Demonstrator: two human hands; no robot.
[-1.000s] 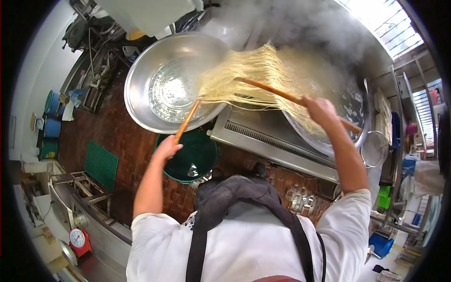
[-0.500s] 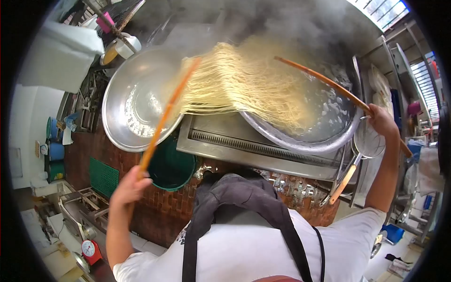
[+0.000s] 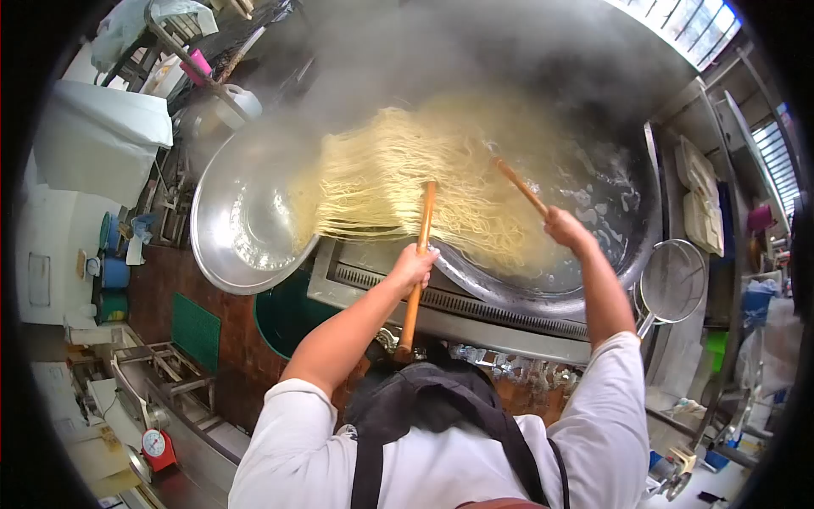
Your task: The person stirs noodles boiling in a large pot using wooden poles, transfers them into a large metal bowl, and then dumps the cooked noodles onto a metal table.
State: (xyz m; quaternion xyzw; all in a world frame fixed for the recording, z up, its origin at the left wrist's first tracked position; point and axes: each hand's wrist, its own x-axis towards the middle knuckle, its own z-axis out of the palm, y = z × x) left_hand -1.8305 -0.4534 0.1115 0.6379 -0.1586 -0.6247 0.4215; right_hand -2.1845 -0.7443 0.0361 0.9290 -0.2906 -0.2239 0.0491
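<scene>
Yellow noodles (image 3: 381, 174) lie in a broad mat just off the middle of the head view, towards 12 o'clock, stretching from the bowl (image 3: 222, 208) at 10 o'clock across to the pot (image 3: 543, 303) at 2 o'clock. My left hand (image 3: 414, 266), near the centre, is closed, its fingers wrapped round the left stick (image 3: 426, 216). Its upper end points to 12 o'clock and overlaps the noodles; whether it passes under any strands I cannot tell. Its lower end points back at me, between 6 and 7 o'clock.

My right hand (image 3: 566, 229), at 3 o'clock, is clenched as well, clamped on the right stick (image 3: 519, 185). That one slants towards 11 o'clock, its tip at the noodles inside the pot, partly lost in steam (image 3: 475, 51).

At 3 o'clock, beyond my right hand, a strainer (image 3: 674, 276) sits just beside the pot. Towards 8 o'clock, below the bowl, is a green tub (image 3: 284, 312).
</scene>
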